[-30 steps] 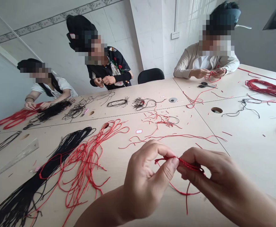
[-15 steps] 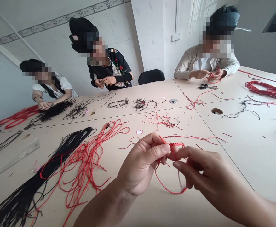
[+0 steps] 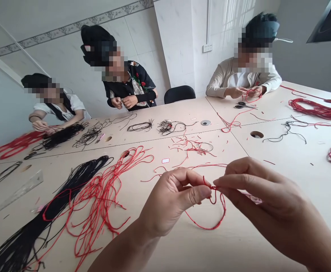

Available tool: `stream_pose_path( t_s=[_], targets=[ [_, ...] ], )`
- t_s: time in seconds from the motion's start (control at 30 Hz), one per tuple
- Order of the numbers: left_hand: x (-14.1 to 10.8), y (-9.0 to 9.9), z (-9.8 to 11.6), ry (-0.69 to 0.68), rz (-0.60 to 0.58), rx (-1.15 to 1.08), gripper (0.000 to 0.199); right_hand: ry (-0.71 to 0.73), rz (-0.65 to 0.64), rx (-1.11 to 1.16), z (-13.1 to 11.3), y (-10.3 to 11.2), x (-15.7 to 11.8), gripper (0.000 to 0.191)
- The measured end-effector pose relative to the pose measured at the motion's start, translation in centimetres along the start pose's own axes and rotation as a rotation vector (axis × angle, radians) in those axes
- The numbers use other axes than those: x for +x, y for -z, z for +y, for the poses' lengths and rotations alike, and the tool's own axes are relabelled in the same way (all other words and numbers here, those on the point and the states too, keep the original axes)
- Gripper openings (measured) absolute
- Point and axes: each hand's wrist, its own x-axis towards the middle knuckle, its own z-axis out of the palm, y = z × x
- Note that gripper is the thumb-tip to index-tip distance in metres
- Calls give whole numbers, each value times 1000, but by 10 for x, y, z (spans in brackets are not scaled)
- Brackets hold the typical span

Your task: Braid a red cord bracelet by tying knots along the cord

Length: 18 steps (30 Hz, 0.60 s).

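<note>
Between my hands is a thin red braided cord bracelet (image 3: 214, 226), its loop hanging below the fingers above the table. My left hand (image 3: 174, 200) is closed, pinching the cord between thumb and index finger, and a short red end sticks up beside the thumb. My right hand (image 3: 267, 204) is closed too, its fingertips and thumb pressed on the cord just right of the left fingertips. A small slack loop of cord dips between the two pinches. The fingers hide part of the knotted section.
Left of my hands lie a bundle of red cords (image 3: 103, 200) and black cords (image 3: 37, 223), with a clear ruler (image 3: 15, 194) beyond. Red scraps (image 3: 194, 145) lie ahead. Three co-workers sit opposite; scissors (image 3: 243, 105) lie before the right one. Red coils (image 3: 315, 109) are at right.
My right hand has risen and turned, its fingertips now pinching the cord beside my left fingers. The bracelet loop has swung slightly right. The left co-worker's hand has lifted from the black cords.
</note>
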Motion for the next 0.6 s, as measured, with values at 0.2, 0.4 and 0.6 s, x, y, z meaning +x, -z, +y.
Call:
stream_pose_path(
  t_s=[0.2, 0.4, 0.6],
  targets=[
    [1, 1, -1, -28, 54, 108, 20, 55, 10, -78, 1, -4, -5, 32],
    [1, -3, -1, 31, 40, 49, 22, 73, 12, -44, 0, -5, -3, 24],
    [3, -3, -2, 106, 11, -15, 22, 29, -12, -7, -1, -4, 2, 19]
  ],
)
